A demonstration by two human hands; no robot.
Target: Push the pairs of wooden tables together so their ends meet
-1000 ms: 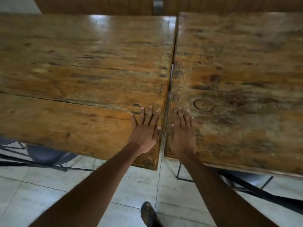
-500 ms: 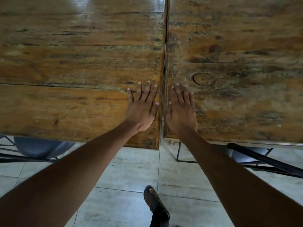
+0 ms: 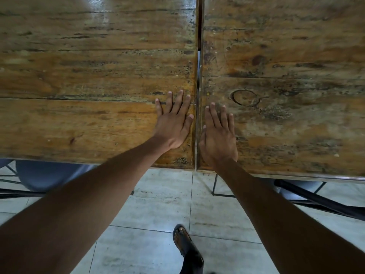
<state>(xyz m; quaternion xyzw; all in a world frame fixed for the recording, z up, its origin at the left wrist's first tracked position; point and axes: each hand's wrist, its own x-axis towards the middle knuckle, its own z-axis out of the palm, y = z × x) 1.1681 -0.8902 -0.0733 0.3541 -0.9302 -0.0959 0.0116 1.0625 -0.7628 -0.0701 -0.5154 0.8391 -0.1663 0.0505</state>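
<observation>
As I leaned further in over the half second, the slit between the left bench (image 3: 88, 76) and the right bench (image 3: 286, 76) narrowed near my end, so I judged this pair close to meeting. My left hand (image 3: 173, 125) and right hand (image 3: 217, 139) lay flat and open, gripping nothing, one each side of the seam. Both tops were worn, scratched brown planks; a thin gap (image 3: 198, 62) still showed floor farther up.
</observation>
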